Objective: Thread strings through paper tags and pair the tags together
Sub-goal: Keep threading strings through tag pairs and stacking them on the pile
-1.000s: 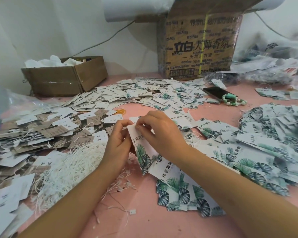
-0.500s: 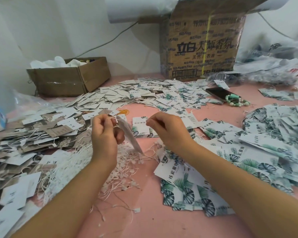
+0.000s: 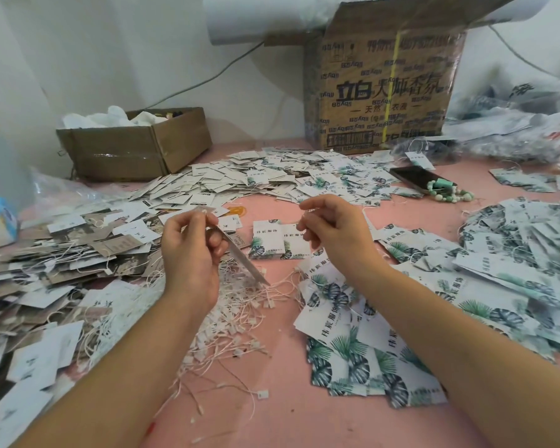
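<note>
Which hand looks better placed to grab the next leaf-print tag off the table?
Right. The right hand hovers nearest the leaf-print tags, while the left hand grips a tag over the strings.

Strings between tag piles (phone far right).

Soft, even light on my table, faint shadows; edges bow and blur, far right hazy.
</note>
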`<control>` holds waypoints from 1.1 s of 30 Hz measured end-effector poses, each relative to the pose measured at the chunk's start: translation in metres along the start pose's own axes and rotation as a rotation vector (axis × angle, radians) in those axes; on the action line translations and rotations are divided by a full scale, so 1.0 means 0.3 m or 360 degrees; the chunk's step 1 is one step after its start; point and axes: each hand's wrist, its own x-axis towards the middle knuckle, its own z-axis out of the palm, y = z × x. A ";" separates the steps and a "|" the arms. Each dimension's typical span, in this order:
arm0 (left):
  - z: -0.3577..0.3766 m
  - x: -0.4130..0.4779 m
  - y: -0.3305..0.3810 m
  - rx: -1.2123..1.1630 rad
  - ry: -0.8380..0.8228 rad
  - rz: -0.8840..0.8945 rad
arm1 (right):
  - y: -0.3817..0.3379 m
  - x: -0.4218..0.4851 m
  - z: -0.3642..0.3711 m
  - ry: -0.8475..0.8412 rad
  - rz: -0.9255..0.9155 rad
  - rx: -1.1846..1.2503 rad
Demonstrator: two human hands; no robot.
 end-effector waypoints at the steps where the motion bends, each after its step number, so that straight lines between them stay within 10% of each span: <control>1: 0.001 -0.003 -0.001 0.0027 -0.0047 0.0031 | -0.001 0.001 -0.004 0.0009 -0.0008 0.0045; 33: 0.046 -0.078 -0.039 0.0224 -0.0702 0.0053 | -0.143 -0.025 0.019 -0.0233 -0.0258 0.0048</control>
